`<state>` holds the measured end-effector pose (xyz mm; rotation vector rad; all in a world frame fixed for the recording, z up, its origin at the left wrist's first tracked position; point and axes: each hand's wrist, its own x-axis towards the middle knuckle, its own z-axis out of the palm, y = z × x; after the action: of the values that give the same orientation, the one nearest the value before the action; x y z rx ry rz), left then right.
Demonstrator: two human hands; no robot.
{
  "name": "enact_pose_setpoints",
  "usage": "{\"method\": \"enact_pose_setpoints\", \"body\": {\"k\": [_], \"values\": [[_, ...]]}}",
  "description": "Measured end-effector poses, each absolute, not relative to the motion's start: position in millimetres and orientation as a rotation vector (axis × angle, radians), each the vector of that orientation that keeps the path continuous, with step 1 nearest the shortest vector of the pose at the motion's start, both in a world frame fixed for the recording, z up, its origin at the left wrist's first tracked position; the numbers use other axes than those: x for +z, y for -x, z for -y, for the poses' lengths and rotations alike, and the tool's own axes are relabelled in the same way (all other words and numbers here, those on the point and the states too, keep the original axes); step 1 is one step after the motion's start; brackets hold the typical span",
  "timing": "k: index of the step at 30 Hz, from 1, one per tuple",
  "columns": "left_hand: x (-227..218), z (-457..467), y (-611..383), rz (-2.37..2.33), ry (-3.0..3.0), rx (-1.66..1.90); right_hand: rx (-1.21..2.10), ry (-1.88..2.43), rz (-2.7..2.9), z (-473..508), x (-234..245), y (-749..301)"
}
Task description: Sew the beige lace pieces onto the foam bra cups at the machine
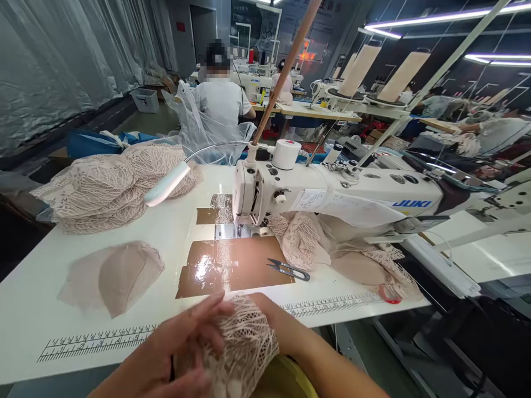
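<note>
At the table's front edge, a beige lace fabric piece is bunched between my two hands. My left hand is at its left side, fingers curled against the lace and partly blurred. From the right, my right hand wraps round the lace, its fingertips hidden behind the fabric. Just beyond, thread snips lie by a brown taped sheet in front of the white sewing machine. A sheer beige cup-shaped piece lies flat on the left.
Stacked lace pieces sit at the back left, below a lamp head. More lace fabric is heaped under the machine arm. A printed ruler runs along the front edge. Under my hands is a yellow rim. A person sits ahead.
</note>
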<state>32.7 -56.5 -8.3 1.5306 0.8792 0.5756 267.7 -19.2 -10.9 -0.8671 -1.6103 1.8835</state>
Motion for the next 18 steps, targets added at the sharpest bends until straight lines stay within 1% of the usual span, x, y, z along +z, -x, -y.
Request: {"method": "enact_pose_setpoints", "body": {"k": [3,7,9,12,15,18], "values": [[-8,41,-47,-1.064,-1.654,0.593,1.956,0.711,1.552,23,-12,-263],[-14,27,-52,-0.793,-1.293,0.441,2.049,0.669,1.413,23,-8,-265],[-13,26,-50,-0.760,-1.186,0.374,2.062,0.718,1.274,23,-11,-268],[-5,24,-49,-0.827,-1.272,0.401,1.953,0.856,1.140,24,-21,-270],[3,22,-55,-0.873,-1.366,0.476,1.758,0.977,1.168,25,-31,-267],[4,22,-62,-0.916,-1.348,0.504,1.620,0.956,1.246,22,-31,-270]]}}
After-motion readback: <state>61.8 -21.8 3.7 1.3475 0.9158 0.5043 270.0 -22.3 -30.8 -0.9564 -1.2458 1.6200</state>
